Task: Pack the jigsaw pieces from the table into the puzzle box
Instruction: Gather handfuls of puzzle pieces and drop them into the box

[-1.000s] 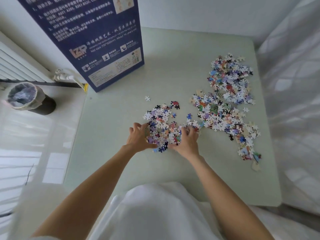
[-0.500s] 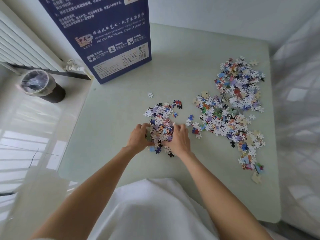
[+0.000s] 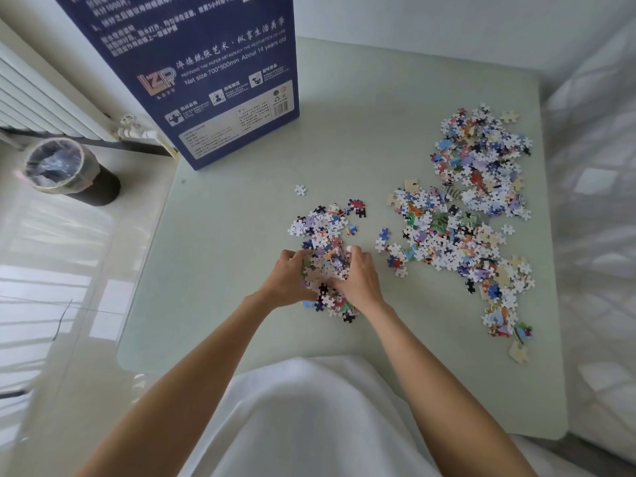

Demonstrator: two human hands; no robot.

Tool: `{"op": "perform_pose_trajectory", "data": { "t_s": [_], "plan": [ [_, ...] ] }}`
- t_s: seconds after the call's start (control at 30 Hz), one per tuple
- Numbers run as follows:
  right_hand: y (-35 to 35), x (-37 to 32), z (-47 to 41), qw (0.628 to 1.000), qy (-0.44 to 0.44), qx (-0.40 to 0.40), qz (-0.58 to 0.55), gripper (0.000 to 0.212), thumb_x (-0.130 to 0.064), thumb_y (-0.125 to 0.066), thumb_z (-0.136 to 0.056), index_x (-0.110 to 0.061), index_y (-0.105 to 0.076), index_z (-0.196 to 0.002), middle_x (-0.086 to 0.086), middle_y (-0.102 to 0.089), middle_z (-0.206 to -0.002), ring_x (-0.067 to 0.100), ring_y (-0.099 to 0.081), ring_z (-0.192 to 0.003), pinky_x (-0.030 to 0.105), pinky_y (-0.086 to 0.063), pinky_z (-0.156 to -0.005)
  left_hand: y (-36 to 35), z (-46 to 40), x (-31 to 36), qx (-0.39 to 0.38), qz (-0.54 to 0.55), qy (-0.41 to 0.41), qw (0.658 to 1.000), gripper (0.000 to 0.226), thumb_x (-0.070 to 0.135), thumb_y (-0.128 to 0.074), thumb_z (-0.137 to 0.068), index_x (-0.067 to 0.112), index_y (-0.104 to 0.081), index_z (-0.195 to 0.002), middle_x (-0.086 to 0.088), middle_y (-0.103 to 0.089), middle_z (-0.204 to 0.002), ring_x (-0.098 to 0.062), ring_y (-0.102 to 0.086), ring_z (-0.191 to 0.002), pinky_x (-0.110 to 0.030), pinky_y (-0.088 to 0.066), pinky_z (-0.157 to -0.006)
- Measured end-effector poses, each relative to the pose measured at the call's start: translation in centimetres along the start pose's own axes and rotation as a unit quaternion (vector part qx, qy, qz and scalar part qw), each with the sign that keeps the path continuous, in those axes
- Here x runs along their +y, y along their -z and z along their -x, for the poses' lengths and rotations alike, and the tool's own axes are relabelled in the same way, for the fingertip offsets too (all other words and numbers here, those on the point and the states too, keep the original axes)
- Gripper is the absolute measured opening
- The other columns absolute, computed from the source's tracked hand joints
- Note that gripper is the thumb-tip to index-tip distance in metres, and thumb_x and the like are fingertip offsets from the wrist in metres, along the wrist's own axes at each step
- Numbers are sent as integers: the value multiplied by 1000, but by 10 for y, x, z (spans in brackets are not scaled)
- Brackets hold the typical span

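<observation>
Both my hands are cupped around a small heap of jigsaw pieces near the middle of the pale green table; my left hand curls in from one side and my right hand from the other, fingers bent round the pieces and pressing them together; a few pieces lie loose just beyond my fingertips, and one single piece sits apart toward the box; a much larger spread of pieces covers the table's right side; the blue puzzle box stands upright at the far left corner; a lined bin sits on the floor beside the radiator.
</observation>
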State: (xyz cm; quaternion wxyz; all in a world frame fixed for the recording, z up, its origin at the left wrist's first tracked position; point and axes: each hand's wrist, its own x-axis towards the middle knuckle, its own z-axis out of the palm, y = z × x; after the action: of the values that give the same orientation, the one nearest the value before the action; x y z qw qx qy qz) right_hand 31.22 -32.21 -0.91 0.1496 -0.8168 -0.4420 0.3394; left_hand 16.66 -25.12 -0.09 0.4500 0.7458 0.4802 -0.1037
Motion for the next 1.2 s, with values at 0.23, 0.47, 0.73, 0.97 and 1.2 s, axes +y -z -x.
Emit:
{"op": "perform_pose_trajectory", "data": {
  "t_s": [0.23, 0.47, 0.73, 0.97, 1.2],
  "plan": [
    [4, -3, -4, 1000, -2, -17, 21, 66, -40, -73, -74, -11, -42, -125, 7, -56, -125, 22, -53, -113, 32, -46, -84, -6, -3, 13, 77, -15, 14, 997, 80, 41, -77, -71, 18, -36, -136, -7, -42, -125, -23, -48, -111, -31, -41, -93],
    [3, -1, -12, 997, 27, -7, 79, 52, -40, -69, -78, -13, -50, -117, 4, -53, -114, 19, -49, -104, 28, -46, -81, -5, -8, 16, 87, -3, 35, 996, 65, 32, -79, -71, 16, -46, -124, -7, -49, -117, -20, -52, -95, -24, -41, -77],
    [10, -5, -16, 997, 43, 2, 70, 45, -33, -68, -82, -8, -50, -115, 6, -58, -106, 19, -54, -94, 23, -41, -72, -2, -5, 20, 66, 8, 50, 997, 58, 23, -77, -75, 17, -46, -124, -8, -64, -107, -20, -53, -81, -28, -43, -67],
    [19, 0, -13, 998, 54, -31, -10, 48, -30, -67, -84, -7, -53, -123, 8, -66, -109, 15, -58, -75, 23, -42, -69, 6, -3, 17, 49, 27, 48, 997, 50, 22, -75, -77, 17, -53, -121, -9, -64, -110, -25, -61, -95, -32, -49, -79],
    [32, 10, -6, 996, 67, 34, 43, 42, -31, -64, -86, -11, -55, -122, 5, -63, -116, 22, -59, -106, 29, -46, -80, 15, 9, 5, 92, 67, 18, 993, 41, 19, -75, -77, 16, -59, -114, -6, -67, -104, -13, -58, -84, -22, -46, -77]
  ]
}}
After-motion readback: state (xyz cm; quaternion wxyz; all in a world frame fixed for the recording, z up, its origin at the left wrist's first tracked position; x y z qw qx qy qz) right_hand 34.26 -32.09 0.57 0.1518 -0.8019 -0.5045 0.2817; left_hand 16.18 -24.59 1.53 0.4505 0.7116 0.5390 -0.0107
